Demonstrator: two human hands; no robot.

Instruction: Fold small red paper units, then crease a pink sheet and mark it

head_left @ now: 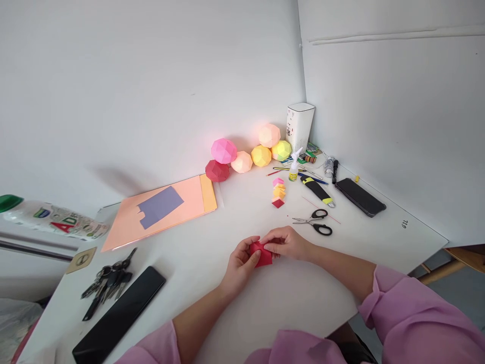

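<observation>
**A:** Where is the red folded paper (262, 257)?

**B:** Low over the white table (212, 253), near its front edge, pinched between both hands. The left hand (240, 264) clamps the left side with its thumb on top. The right hand (287, 243) closes its fingertips on the upper right edge.

**A:** Is it resting on the table?

**B:** I cannot tell. It is either on the tabletop or just above it.

**A:** What lies closest?

**B:** The scissors (315, 223), just beyond the right hand, with the blades closed and pointing left. Behind them is a small stack of folded paper units (279, 193) in pink, yellow and red. A glue bottle (293, 168) stands further back, and a yellow-and-black utility knife (319, 191) lies to the right of the stack.

**A:** And on the far right?

**B:** A dark phone (359, 196) lies flat near the wall.

**A:** What's in the back corner?

**B:** Faceted paper balls (223, 150) are clustered against the wall, beside a white container (300, 126).

**A:** And the left side?

**B:** Orange paper sheets (125, 225) with a purple cut piece (159, 206) on top. Nearer the front are a bunch of keys (108, 283) and, just beside them, a long black slab (119, 316).
</observation>
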